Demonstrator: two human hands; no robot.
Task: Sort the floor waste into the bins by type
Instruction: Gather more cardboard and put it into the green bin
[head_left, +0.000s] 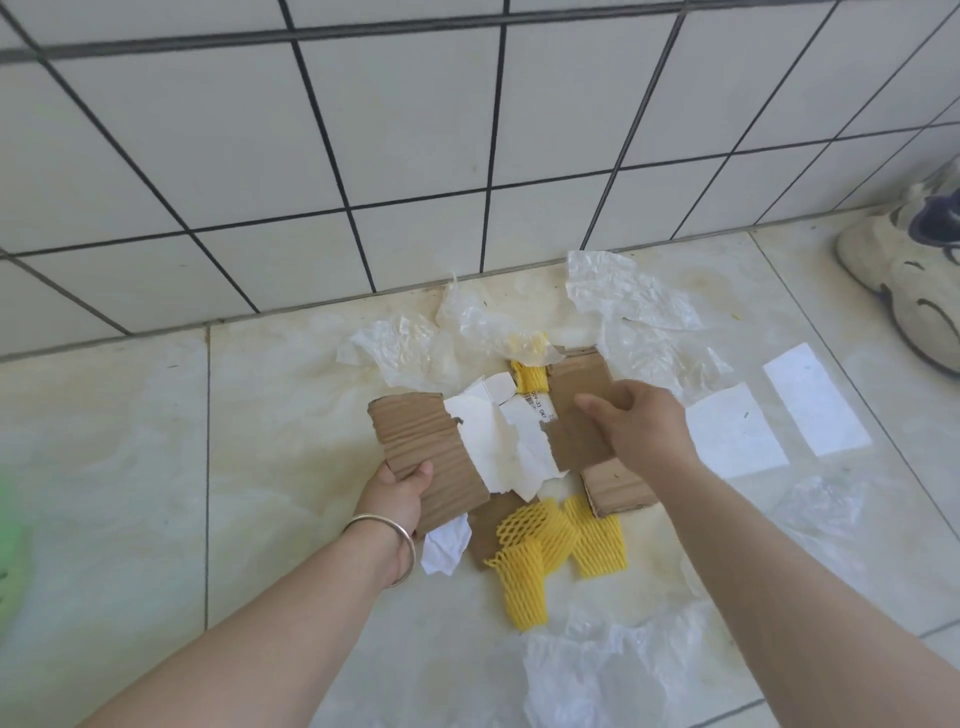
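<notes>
- The left hand (397, 491) grips a torn cardboard piece (426, 447) by its near edge, above the floor pile.
- The right hand (636, 423), fingers loosely curled, rests on a second cardboard piece (579, 410); whether it grips is unclear.
- Sorting looks barely begun: yellow foam nets (550, 540), clear plastic film (618, 291) and white paper sheets (732, 431) lie scattered; no bins in view.
- The tiled wall (415, 130) closes the far side and a shoe (914, 270) stands right; open floor (114, 441) lies left.

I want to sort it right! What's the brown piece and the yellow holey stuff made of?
Brown piece held by the left hand: corrugated cardboard, matte, ridged, torn edges. Yellow netting: probably soft plastic foam mesh, puffy with diamond holes.
</notes>
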